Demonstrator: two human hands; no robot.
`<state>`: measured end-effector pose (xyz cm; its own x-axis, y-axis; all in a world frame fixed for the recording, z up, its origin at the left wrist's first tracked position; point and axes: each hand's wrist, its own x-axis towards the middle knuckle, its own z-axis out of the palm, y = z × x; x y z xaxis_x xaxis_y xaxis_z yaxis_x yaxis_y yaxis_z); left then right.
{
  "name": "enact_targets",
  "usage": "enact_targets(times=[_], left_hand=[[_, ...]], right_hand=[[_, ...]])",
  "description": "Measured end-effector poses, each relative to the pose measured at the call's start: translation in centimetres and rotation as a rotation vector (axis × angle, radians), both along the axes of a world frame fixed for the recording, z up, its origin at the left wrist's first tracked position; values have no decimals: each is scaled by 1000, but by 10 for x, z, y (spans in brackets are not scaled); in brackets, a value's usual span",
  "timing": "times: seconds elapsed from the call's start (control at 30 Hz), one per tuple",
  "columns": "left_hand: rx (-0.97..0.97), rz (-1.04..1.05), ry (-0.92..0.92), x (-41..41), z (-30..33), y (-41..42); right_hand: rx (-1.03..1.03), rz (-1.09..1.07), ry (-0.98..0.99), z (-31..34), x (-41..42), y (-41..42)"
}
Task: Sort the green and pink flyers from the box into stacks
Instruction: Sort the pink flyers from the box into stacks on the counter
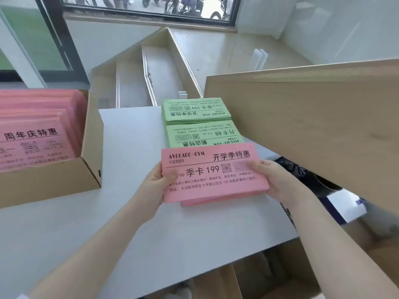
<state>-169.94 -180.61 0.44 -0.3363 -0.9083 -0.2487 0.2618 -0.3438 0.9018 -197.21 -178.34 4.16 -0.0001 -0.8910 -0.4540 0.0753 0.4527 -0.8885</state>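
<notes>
The cardboard box (90, 169) at the left is cut off by the frame edge, so only part of the pink flyers (36, 134) stacked inside it is seen, and their small print is too blurred to be read. The far green stack (195, 111) and the near green stack (204, 135) are laid upside down to the camera on the grey tabletop (129, 212); the lower edge of the near one is covered by the pink bundle (212, 172), and its right edge is partly hidden by a large tan board (313, 126) that blocks most of the right side of the view. What lies beneath that board is hard to make out beyond dark shapes and a white object. The pink bundle is held at both short ends, just above or resting on the tabletop; which cannot be told. It is printed with "AVOCADO·GYM", large black characters, "199" and a QR code, and its lower sheets are fanned out unevenly toward the bottom right. The left hand (154, 184) is closed on the bundle's left edge, thumb laid across the top face, the other fingers hidden underneath. The right hand (278, 180) is clamped on the right edge in the same way, thumb pressed over a faint printed patch.
</notes>
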Motion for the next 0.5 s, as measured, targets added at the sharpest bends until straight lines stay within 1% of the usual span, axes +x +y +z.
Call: enact_targets(times=[0.03, 0.07, 0.17, 0.23, 0.3, 0.4, 0.5], left_hand=[[-26, 8, -50, -6, 0, 1], [-59, 13, -113, -13, 1, 3], [-166, 1, -382, -27, 1, 3], [-184, 26, -517, -33, -2, 2], [-159, 75, -584, -36, -4, 1], [-174, 108, -689, -40, -5, 1], [-193, 161, -733, -41, -4, 2]], right_hand=[[9, 26, 22, -3, 0, 0], [0, 39, 88, -6, 0, -2], [-85, 26, 403, -8, 0, -9], [-117, -16, 507, -11, -5, -16], [-113, -40, 578, -14, -11, -19], [-103, -11, 685, -21, -14, -18], [-139, -39, 705, -28, -12, -14]])
